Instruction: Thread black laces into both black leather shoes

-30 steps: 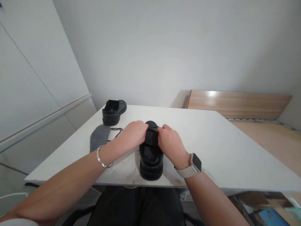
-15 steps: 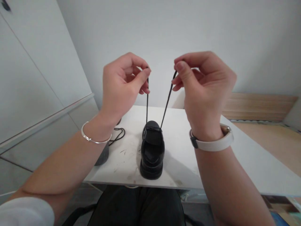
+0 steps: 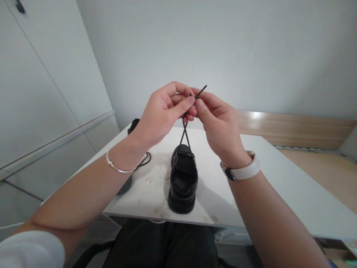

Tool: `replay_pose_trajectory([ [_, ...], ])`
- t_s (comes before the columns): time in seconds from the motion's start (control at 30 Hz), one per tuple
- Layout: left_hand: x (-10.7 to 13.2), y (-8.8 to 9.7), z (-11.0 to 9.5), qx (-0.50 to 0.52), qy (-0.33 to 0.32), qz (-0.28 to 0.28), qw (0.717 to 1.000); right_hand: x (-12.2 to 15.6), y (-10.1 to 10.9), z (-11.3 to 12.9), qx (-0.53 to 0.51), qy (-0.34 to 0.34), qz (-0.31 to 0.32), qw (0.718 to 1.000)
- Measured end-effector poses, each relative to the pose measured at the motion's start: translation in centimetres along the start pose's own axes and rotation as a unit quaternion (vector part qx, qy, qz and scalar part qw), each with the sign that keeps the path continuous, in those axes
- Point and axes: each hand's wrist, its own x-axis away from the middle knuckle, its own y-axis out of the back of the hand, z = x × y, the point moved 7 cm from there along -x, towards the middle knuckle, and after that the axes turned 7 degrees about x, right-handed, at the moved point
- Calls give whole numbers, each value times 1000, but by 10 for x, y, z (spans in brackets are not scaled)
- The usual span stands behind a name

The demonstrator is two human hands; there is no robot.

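A black shoe (image 3: 182,182) stands on the white table with its heel toward me. From its top eyelets the two ends of a black shoelace (image 3: 185,131) rise and cross just below my fingers. My left hand (image 3: 169,108) pinches the lace between thumb and fingers. My right hand (image 3: 220,121) meets it there, thumb and forefinger closed on the lace, with one tip poking up to the right. How the ends lie between the fingertips is partly hidden.
Behind my left forearm, a dark shoe (image 3: 125,186) is mostly hidden, a loose black lace (image 3: 144,159) beside it. Dark smudges mark the white table (image 3: 217,186). White cabinets stand left; a wooden board (image 3: 292,128) lies beyond the right side.
Both hands have come together above the shoe, from being apart with one lace end each. The lace ends, separate before, now cross. The shoe stays in place.
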Motion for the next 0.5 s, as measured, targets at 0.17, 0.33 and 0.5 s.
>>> replay_pose_trajectory([
  [0.17,4,5,-1,-2,-10,15,1000,5,4,-2,-3,-33,37,999],
  [0.33,6,19,12,68,51,33,996,8,15,-1,-72,-58,-23,995],
  [0.5,22,58,39,122,104,7,987,33,32,-19,-143,-119,-25,982],
])
